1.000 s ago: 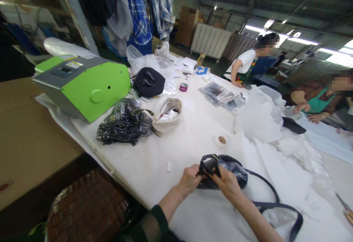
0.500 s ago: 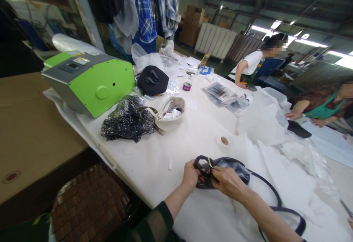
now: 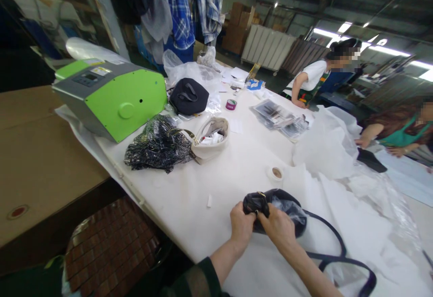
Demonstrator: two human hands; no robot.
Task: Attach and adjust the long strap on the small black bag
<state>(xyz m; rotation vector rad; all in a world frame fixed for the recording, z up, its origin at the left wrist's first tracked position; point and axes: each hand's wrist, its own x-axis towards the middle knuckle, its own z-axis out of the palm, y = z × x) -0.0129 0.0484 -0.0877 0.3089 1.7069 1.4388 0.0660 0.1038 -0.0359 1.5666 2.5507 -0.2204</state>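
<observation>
A small black bag lies on the white table in front of me, with clear plastic film on its body. Its long dark strap loops away to the right. My left hand is closed on the near left end of the bag, where the black material bunches up. Right beside it my right hand grips the same bunched part, knuckles up. A bit of gold-coloured metal shows above the fingers. My fingertips are mostly hidden.
A tape roll and white sheets lie beyond the bag. Farther left are a cream pouch, crumpled black glossy material, a dark bag and a green machine. Two people work at the right.
The open black loop between my hands has closed into a bunched shape. My hands have come closer together, the left one shifting slightly right.
</observation>
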